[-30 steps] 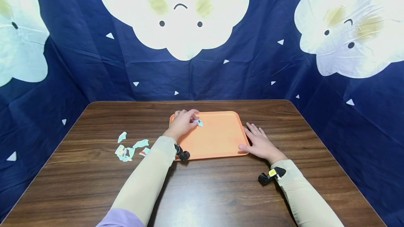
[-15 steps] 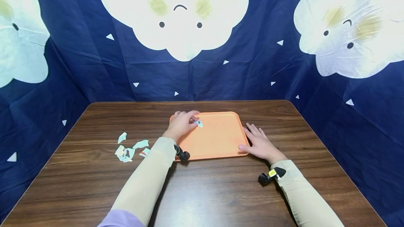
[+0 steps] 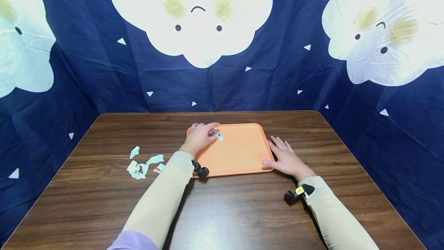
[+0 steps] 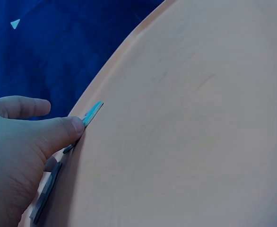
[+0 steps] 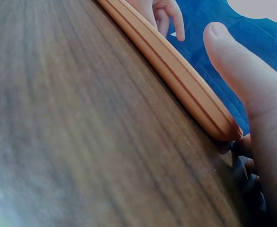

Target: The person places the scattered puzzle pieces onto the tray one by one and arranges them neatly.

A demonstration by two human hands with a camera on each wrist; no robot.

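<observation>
An orange tray (image 3: 239, 153) lies on the table. At its back left corner my left hand (image 3: 199, 138) pinches a small pale-blue printed puzzle piece (image 3: 219, 136), thumb on its face and index finger stretched out above. In the left wrist view the thumb sits on that puzzle piece (image 4: 93, 113), low over the tray. A second, darker piece (image 4: 46, 194) shows beneath the hand. My right hand (image 3: 285, 157) rests against the tray's right side, fingers spread and straight along the edge, thumb over the front right corner. The right wrist view shows its fingertips at the tray's corner.
Several similar puzzle pieces (image 3: 137, 169) lie on the brown table (image 3: 236, 211) left of the left forearm, some touching or overlapping. A dark blue curtain (image 3: 208, 88) with cloud shapes stands behind the table's back edge and at both sides.
</observation>
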